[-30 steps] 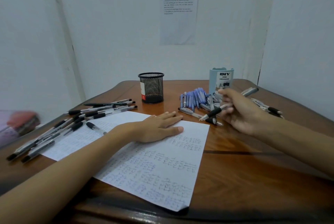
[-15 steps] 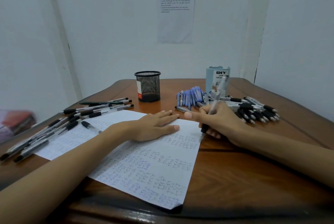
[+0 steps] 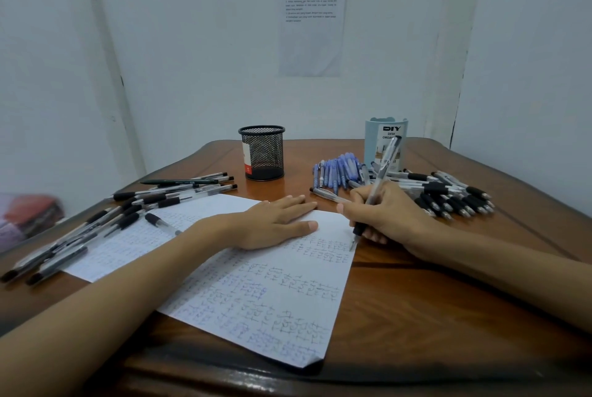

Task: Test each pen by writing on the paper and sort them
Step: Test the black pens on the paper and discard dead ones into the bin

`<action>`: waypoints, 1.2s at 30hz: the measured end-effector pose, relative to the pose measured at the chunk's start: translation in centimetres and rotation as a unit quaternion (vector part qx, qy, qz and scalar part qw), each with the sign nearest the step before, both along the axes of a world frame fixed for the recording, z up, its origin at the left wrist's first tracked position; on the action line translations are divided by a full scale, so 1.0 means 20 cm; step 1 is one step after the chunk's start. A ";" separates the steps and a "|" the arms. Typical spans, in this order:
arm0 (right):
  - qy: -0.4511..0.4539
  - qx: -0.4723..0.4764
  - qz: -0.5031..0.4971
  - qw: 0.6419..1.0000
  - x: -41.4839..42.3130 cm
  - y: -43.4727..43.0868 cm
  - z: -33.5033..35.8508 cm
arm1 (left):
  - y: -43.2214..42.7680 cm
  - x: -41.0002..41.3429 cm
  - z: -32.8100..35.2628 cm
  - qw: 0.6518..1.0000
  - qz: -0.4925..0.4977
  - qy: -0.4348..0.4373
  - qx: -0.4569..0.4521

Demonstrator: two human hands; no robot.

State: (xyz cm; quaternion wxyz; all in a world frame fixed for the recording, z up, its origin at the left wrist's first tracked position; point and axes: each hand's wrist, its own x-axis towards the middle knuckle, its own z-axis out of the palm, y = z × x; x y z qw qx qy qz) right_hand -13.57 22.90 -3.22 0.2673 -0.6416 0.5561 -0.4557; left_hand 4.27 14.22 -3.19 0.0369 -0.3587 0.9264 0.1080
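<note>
The right-hand grip is clamped around a clear pen with a black sleeve. The fingers are curled round the lower barrel, and the pen leans up and away toward the wall. Its tip meets the right edge of the paper, beside rows of small scribbled marks. The left-hand grip lies apart and flat, with straight fingers pressing the sheet down just left of the pen tip.

The paper lies slantwise on the brown wooden tabletop, covered in blue and dark test marks. One black-sleeved pen lies on its upper left part.

Just behind the right hand a single clear pen lies on the wood. Past it is a heap of blue pens, and to their right a heap of black-sleeved pens. On the left side a long spread of sorted black-sleeved pens runs along the paper's edge.

Two containers stand at the far side. The black mesh cup stands upright with a red and white label on its side, and nothing rises above its rim. The pale blue organizer, printed "DIY DESK", stands behind the blue heap, and its inside is hidden.

A printed sheet hangs on the wall above.
</note>
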 end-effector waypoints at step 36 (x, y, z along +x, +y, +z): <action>-0.018 -0.031 -0.032 0.999 -0.01 -0.01 -0.01 | 0.01 0.00 0.00 1.000 -0.002 0.004 -0.006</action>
